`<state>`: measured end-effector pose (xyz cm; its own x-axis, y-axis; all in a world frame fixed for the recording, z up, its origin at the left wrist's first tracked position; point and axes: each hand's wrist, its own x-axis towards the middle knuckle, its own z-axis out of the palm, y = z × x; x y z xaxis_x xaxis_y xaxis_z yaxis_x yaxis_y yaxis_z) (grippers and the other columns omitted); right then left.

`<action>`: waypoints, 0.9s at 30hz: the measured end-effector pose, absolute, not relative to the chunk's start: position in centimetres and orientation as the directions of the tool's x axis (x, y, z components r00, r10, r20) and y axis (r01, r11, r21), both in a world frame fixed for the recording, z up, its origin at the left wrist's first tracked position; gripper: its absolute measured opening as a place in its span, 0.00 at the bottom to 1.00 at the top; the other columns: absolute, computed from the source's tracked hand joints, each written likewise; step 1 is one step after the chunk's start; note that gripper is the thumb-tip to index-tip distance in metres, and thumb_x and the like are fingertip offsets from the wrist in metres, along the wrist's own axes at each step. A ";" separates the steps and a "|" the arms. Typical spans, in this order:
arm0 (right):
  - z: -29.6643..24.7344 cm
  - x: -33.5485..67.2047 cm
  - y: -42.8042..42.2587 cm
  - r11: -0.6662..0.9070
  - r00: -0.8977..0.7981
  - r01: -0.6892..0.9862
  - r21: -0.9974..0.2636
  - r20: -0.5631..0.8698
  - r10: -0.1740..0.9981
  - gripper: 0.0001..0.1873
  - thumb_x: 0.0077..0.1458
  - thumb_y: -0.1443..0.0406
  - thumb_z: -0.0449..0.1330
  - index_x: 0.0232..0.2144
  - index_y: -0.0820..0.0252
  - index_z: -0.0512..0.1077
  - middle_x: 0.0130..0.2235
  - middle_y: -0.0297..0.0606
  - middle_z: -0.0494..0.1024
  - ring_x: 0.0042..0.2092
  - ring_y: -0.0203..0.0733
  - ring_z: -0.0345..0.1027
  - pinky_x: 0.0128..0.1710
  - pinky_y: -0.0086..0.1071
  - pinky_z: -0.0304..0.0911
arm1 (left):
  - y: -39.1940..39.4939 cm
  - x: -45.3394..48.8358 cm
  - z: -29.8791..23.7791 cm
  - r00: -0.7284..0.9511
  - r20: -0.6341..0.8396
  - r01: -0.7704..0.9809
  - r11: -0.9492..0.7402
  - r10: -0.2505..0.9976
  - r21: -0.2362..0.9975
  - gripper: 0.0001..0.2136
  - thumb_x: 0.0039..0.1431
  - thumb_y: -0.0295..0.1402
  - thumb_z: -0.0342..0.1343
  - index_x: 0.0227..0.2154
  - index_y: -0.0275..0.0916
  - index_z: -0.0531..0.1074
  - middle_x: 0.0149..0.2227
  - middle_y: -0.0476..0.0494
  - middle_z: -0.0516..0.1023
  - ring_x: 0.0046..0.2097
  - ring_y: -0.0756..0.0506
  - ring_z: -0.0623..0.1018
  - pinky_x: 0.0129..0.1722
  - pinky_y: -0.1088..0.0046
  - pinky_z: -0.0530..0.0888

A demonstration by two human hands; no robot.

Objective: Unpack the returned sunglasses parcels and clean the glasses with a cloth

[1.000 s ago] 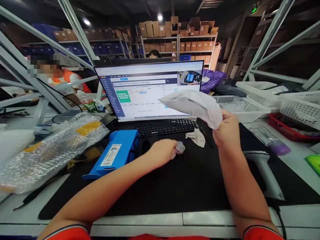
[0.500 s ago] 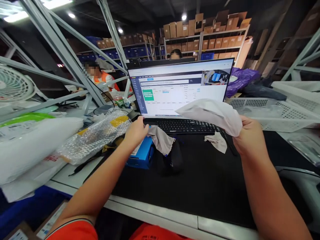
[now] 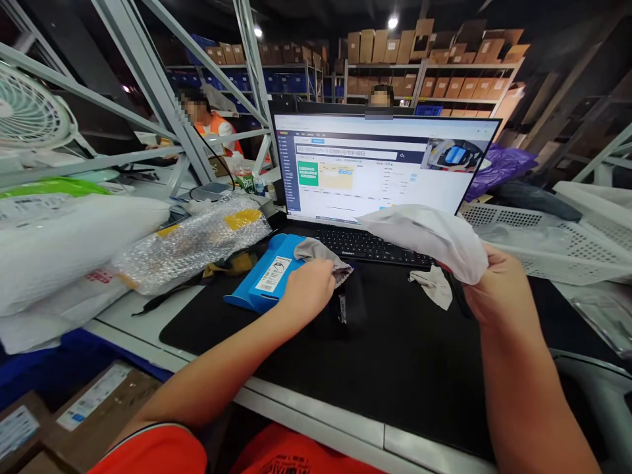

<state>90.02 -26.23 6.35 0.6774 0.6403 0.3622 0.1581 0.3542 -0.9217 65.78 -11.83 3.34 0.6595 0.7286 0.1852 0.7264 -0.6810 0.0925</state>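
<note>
My left hand [image 3: 307, 290] is closed on a small grey cloth [image 3: 316, 253], low over the black mat [image 3: 395, 355], beside a flat blue box [image 3: 264, 273] with a white label. A black pouch-like object [image 3: 348, 309] lies on the mat just right of that hand. My right hand [image 3: 494, 289] is raised and closed on a white soft bag [image 3: 427, 234], held in front of the laptop screen [image 3: 375, 168]. Another small grey cloth [image 3: 434, 283] lies on the mat below the bag, near the keyboard [image 3: 368, 245].
Bubble-wrapped parcel [image 3: 197, 240] and white mail bags [image 3: 69, 250] lie at left, a fan [image 3: 29, 115] behind them. White mesh baskets [image 3: 538, 237] stand at right. Cardboard boxes [image 3: 93, 408] sit under the table edge. Two people sit behind the metal frame [image 3: 162, 99].
My left hand carried the grey cloth from near the laptop's left corner back down toward the mat by the blue box. The view turned left. The right hand kept the white bag raised.
</note>
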 end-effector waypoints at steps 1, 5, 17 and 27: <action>6.4 90.0 -26.3 0.349 0.673 0.163 -0.923 0.362 0.644 0.17 0.40 0.64 0.76 0.37 0.56 0.84 0.39 0.39 0.85 0.42 0.46 0.78 0.41 0.34 0.73 | -11.0 65.2 3.9 0.659 0.204 0.718 -0.686 0.724 0.117 0.11 0.67 0.29 0.46 0.34 0.38 0.74 0.36 0.40 0.78 0.40 0.39 0.79 0.35 0.66 0.74; 6.3 89.5 -26.5 0.316 0.651 0.111 -0.942 0.310 0.693 0.15 0.40 0.63 0.77 0.35 0.54 0.84 0.36 0.36 0.85 0.38 0.43 0.77 0.38 0.32 0.74 | -8.2 62.8 5.7 0.633 0.362 0.633 -0.727 0.684 0.266 0.13 0.66 0.28 0.45 0.39 0.39 0.76 0.42 0.42 0.80 0.45 0.41 0.79 0.45 0.64 0.76; 6.2 87.9 -26.0 0.195 0.585 -0.141 -0.971 0.077 0.807 0.19 0.33 0.63 0.79 0.32 0.58 0.83 0.37 0.42 0.85 0.38 0.43 0.79 0.38 0.29 0.77 | -10.9 58.4 -1.7 0.712 0.625 0.437 -0.899 0.321 -0.035 0.12 0.69 0.26 0.45 0.41 0.37 0.75 0.52 0.34 0.78 0.50 0.40 0.81 0.42 0.67 0.81; 5.9 86.7 -24.7 0.378 0.647 -0.212 -0.901 0.160 0.746 0.26 0.42 0.61 0.77 0.46 0.51 0.80 0.53 0.34 0.81 0.52 0.43 0.77 0.44 0.26 0.78 | -11.8 59.8 -1.0 0.771 0.573 0.268 -0.958 0.279 0.106 0.12 0.64 0.20 0.51 0.43 0.35 0.78 0.54 0.39 0.80 0.59 0.40 0.75 0.50 0.63 0.81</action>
<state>86.68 -24.72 5.93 0.6469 0.7455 0.1605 -0.2118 0.3778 -0.9013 59.79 -11.85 -1.01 0.7708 0.2789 0.5728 0.2678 -0.9576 0.1058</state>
